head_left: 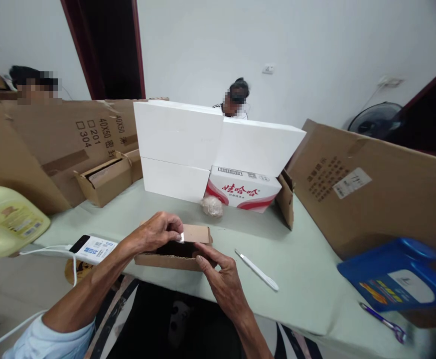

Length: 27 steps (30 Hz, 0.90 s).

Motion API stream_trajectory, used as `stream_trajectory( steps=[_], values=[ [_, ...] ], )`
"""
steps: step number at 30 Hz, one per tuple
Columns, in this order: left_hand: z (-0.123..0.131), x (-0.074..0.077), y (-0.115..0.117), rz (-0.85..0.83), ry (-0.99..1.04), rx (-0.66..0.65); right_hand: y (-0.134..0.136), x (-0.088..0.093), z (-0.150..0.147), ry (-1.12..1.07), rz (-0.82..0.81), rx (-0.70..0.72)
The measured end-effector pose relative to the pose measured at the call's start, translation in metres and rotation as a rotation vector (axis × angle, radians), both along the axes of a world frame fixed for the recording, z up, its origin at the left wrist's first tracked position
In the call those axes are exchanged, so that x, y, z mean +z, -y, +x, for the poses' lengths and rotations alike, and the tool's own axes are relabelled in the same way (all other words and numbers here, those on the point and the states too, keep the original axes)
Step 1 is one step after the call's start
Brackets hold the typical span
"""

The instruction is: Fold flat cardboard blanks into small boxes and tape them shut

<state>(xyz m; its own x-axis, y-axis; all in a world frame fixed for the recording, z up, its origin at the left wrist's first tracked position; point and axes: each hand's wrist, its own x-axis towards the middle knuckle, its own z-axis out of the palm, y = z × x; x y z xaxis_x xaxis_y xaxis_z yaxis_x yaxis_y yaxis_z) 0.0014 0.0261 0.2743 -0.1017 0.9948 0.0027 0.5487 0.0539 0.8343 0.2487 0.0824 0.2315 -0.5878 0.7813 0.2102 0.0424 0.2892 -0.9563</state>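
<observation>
A small open brown cardboard box [197, 233] lies at the near edge of the pale green table [307, 259]. My left hand [158, 232] is over its left end, fingers pinched on a small white piece [181, 237] at the box's opening. My right hand [221, 276] rests against the box's front right side, fingers curled on the rim. The inside of the box is dark and I cannot make out its contents.
A white scalpel-like tool [257, 269] lies right of the box. Behind are a wrapped lump [212, 205], white foam boxes [188, 144], a red-and-white carton [243, 192] and cardboard sheets. A yellow jug [4, 219], a power bank [94, 248] and a blue container [393, 274] flank me. Two people sit beyond.
</observation>
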Motion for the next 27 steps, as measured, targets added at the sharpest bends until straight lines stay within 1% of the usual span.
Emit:
stream_trajectory(
  steps=[8, 10, 13, 14, 19, 22, 27],
  values=[
    [0.004, -0.001, 0.004, 0.061, -0.116, -0.001, 0.002, -0.004, 0.001, 0.006, 0.01, 0.004],
    [0.006, -0.001, 0.006, 0.106, -0.164, 0.007, 0.002, -0.005, 0.001, 0.004, 0.012, 0.006],
    [0.007, 0.0, 0.01, 0.219, -0.262, 0.009, 0.0, -0.008, 0.002, -0.003, 0.019, 0.002],
    [0.008, 0.002, 0.012, 0.251, -0.29, -0.014, 0.0, -0.008, 0.002, -0.007, 0.024, -0.002],
    [0.007, 0.008, 0.023, 0.33, -0.395, -0.211, -0.002, -0.009, 0.001, -0.03, 0.046, -0.011],
    [0.006, 0.006, 0.025, 0.387, -0.472, -0.234, -0.002, -0.007, 0.0, -0.034, 0.053, -0.008],
    [0.009, -0.003, 0.02, 0.505, -0.611, -0.22, -0.002, -0.007, 0.001, -0.017, 0.054, 0.011]
  ],
)
